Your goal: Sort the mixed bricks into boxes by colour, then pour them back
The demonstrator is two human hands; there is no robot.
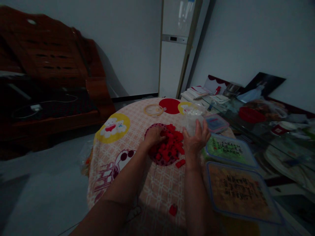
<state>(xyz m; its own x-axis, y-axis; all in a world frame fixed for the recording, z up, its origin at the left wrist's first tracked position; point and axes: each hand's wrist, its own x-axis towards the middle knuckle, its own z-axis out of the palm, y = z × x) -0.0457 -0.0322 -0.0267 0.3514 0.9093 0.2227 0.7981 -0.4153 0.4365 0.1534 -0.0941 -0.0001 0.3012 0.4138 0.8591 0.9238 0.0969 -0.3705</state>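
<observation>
Small red pieces (169,146), perhaps plastic building blocks, are heaped on a round dark-red patterned plate or mat (159,161). My left hand (155,136) reaches into the left side of this heap, its fingers curled and pressed together; what they grip among the pieces is hidden. My right hand (197,139) is wrapped round a translucent plastic cup (193,123), held upright at the right of the heap. Its contents look whitish and are too dim to make out. A loose red piece (180,163) lies beside the plate, and another red piece (173,210) rests nearer to me.
On the round table's patterned cloth (157,186) lies a yellowish hoop (154,110) at the far side. Lidded plastic boxes, one green (228,149) and one orange-brown (241,190), line the right. Beyond is a cluttered glass table (251,131); a wooden bench (54,75) stands left.
</observation>
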